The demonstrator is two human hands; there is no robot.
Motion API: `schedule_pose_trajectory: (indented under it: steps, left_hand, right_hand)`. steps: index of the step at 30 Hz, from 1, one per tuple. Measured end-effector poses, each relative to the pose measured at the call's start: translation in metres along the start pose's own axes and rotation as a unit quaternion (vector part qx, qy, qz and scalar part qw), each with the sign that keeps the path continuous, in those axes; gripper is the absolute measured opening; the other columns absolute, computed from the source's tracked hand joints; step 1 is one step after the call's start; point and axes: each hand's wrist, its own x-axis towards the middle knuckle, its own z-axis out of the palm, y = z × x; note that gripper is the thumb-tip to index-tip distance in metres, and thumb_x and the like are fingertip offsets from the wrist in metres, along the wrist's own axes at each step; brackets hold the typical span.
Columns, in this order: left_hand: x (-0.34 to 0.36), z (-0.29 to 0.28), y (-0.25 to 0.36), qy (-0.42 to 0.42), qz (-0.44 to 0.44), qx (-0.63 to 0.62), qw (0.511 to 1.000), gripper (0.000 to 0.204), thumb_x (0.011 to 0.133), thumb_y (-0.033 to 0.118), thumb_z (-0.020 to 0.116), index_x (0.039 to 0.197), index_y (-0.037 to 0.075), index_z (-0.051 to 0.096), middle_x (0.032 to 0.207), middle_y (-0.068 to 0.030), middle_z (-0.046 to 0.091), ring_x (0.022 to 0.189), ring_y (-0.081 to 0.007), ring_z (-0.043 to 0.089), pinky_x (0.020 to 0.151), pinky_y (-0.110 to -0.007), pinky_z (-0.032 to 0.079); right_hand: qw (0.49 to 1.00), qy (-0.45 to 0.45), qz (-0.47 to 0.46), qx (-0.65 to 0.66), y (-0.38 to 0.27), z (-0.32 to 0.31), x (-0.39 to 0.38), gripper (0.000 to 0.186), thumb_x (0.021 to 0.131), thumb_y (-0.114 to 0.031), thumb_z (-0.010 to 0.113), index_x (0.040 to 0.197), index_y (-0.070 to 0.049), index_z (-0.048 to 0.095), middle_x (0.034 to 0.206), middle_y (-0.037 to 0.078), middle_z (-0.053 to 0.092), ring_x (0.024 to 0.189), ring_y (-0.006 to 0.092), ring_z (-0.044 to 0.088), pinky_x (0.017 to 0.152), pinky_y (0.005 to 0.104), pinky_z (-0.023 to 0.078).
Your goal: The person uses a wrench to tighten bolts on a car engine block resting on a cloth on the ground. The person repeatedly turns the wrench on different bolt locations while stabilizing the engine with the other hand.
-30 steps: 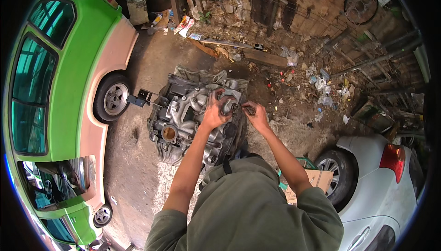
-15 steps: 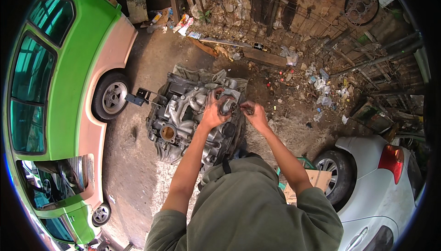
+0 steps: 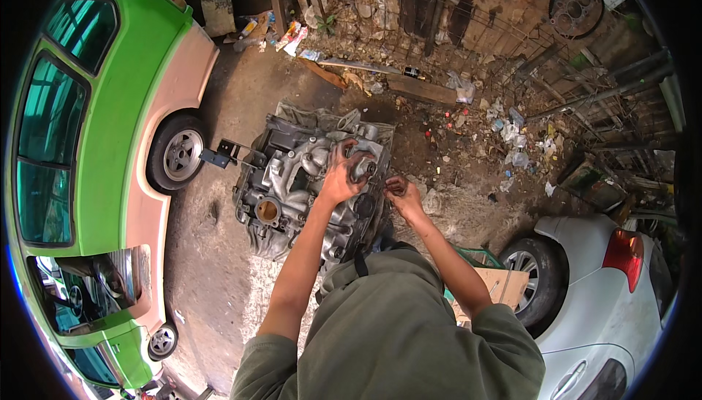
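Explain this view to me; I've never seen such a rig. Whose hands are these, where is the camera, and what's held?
No machine here: these are a person's bare hands. A wide fisheye camera on the head looks down, so straight edges bend near the rim. The left hand is curled around a rounded metal part on the engine, which appears to stand on the ground. The right hand is close by, fingers curled; whether they hold something small, I can't tell. A green car stands left, a silver car right.
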Motion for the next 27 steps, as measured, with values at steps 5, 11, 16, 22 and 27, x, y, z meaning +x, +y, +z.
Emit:
schedule_pose_trajectory:
  steps: [5,11,16,22,27]
  left_hand:
    - [0.000,0.000,-0.001,0.004,0.004,0.001,1.000,0.054,0.064,0.012,0.079,0.117,0.016,0.072,0.134,-0.0189,0.047,0.131,-0.0411,0.045,0.111,-0.050,0.039]
    - [0.000,0.002,-0.003,0.009,0.011,-0.002,1.000,0.054,0.064,0.013,0.080,0.117,0.016,0.072,0.133,-0.0185,0.047,0.130,-0.0401,0.046,0.111,-0.049,0.039]
    - [0.000,0.002,-0.002,0.008,0.006,0.011,1.000,0.054,0.064,0.013,0.080,0.118,0.017,0.072,0.133,-0.0175,0.048,0.130,-0.0394,0.046,0.111,-0.049,0.039]
    - [0.000,0.001,-0.002,0.006,0.007,0.011,1.000,0.055,0.063,0.014,0.080,0.118,0.017,0.071,0.133,-0.0168,0.048,0.130,-0.0392,0.046,0.112,-0.049,0.038]
    - [0.000,0.001,-0.001,0.002,-0.007,0.001,1.000,0.056,0.063,0.015,0.080,0.118,0.018,0.071,0.133,-0.0169,0.048,0.130,-0.0393,0.046,0.112,-0.050,0.038]
  right_hand:
    - [0.981,0.042,-0.138,-0.132,0.004,-0.014,0.015,0.021,0.087,0.001,0.072,0.107,0.000,0.066,0.102,0.016,0.072,0.095,0.0271,0.070,0.084,0.0385,0.056]
    - [0.941,0.037,-0.254,-0.219,-0.018,-0.027,0.031,0.022,0.086,0.001,0.072,0.108,-0.001,0.069,0.100,0.016,0.069,0.095,0.0331,0.068,0.083,0.0415,0.055]
    - [0.927,-0.007,-0.288,-0.240,-0.030,-0.035,0.048,0.024,0.088,-0.002,0.071,0.111,-0.004,0.070,0.110,0.017,0.068,0.100,0.0369,0.066,0.087,0.0468,0.055]
    - [0.888,-0.050,-0.360,-0.281,-0.041,-0.043,0.062,0.026,0.084,0.000,0.072,0.110,-0.006,0.071,0.112,0.012,0.066,0.106,0.0343,0.063,0.090,0.0459,0.053]
    - [0.858,-0.096,-0.382,-0.329,-0.050,-0.049,0.069,0.029,0.084,-0.003,0.072,0.112,-0.009,0.071,0.118,0.007,0.064,0.114,0.0311,0.059,0.097,0.0461,0.053]
